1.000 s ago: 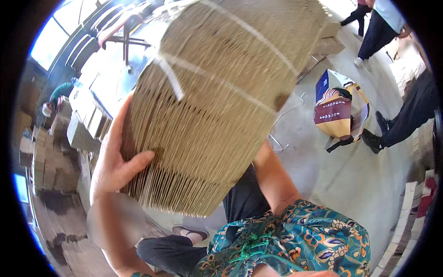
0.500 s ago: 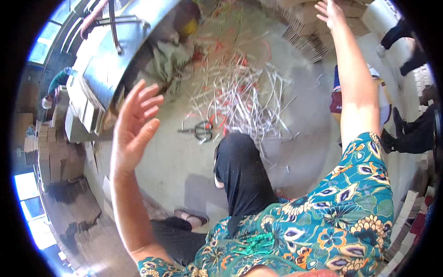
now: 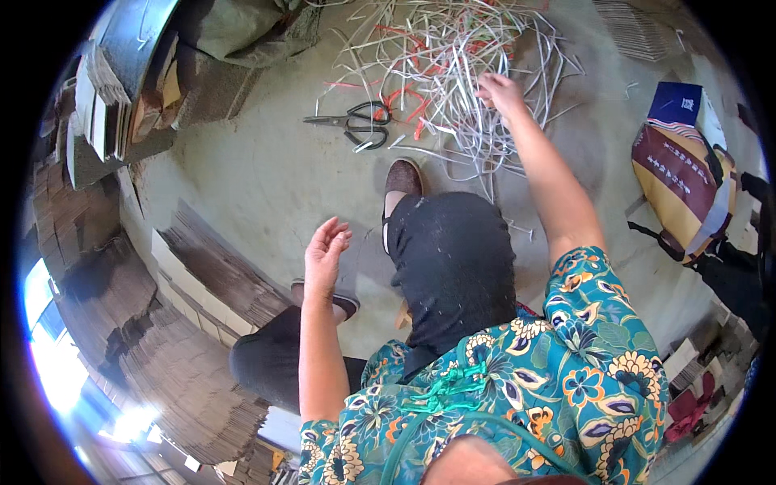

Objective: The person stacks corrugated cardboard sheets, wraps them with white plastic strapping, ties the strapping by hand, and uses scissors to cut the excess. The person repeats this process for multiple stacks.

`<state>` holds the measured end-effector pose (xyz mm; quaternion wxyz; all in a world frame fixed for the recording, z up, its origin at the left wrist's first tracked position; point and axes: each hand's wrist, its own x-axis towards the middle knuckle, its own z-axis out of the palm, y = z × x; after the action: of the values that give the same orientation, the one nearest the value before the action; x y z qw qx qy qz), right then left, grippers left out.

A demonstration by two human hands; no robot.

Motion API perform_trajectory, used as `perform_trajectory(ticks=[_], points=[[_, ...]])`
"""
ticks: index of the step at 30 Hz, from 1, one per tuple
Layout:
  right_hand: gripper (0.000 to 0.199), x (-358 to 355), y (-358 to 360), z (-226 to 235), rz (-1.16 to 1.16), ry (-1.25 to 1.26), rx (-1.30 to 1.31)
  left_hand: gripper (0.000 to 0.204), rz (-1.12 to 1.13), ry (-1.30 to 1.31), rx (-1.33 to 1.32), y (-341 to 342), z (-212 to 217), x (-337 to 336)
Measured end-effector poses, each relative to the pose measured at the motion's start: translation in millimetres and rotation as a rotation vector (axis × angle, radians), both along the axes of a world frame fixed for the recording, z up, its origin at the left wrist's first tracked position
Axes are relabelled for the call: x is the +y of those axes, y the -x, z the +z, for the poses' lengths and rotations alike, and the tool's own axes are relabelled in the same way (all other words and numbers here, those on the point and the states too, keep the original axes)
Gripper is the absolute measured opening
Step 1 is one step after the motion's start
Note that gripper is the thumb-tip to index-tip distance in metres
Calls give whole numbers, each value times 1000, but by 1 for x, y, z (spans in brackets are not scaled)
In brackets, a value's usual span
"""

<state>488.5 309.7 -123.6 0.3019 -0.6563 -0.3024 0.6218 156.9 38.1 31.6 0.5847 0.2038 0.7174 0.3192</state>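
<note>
Bare hands over a strap-strewn floor; the left hand (image 3: 326, 255) is raised beside the bent dark-trousered knee (image 3: 453, 267), its fingers half curled and holding nothing visible; the right hand (image 3: 503, 93) reaches farther forward, its fingers loosely bent over a tangle of white and red straps (image 3: 461, 73); whether it touches or pinches a strap cannot be told.

The tangle lies on the floor (image 3: 259, 162) beneath and around the right hand, spreading mostly forward of it; black-handled scissors (image 3: 349, 124) lie to the left of the right hand and ahead of the left, apart from both, beside the tangle's near edge; a corrugated cardboard stack (image 3: 632, 31) stands forward and to the right of the right hand; a printed blue, maroon and tan bag (image 3: 683, 166) lies well to its right; further cardboard (image 3: 226, 267) is stacked to the left of the left hand.

One second earlier a banded cardboard bundle fills the space before the body, the left hand against it; now neither hand bears it, and the right hand has come in over the straps; the change suggests that the lifting is finished for the moment, leaving the left hand free and the straps nearest the right.
</note>
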Motion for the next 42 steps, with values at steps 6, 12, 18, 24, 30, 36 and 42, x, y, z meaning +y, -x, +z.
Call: perform_trajectory(ticks=[6,12,18,24,30,36,42], points=[[31,59,60,-41,-249,-111,110,40,-43,51,-39,-9,-29,1],[17,67,60,-40,-193,-125,17,37,-44,-2,-46,0,-40,7],[16,7,69,115,238,-459,-151,34,-49,-219,33,11,-8,45],[18,-52,117,226,643,-684,5,36,-108,-542,7,-9,83,116],[18,-86,170,279,868,-676,15,23,101,-810,-249,-7,121,121],[31,-51,175,335,456,-890,209,19,520,-939,-427,54,141,69],[36,-5,137,397,275,-951,747,18,460,-911,-342,74,161,26]])
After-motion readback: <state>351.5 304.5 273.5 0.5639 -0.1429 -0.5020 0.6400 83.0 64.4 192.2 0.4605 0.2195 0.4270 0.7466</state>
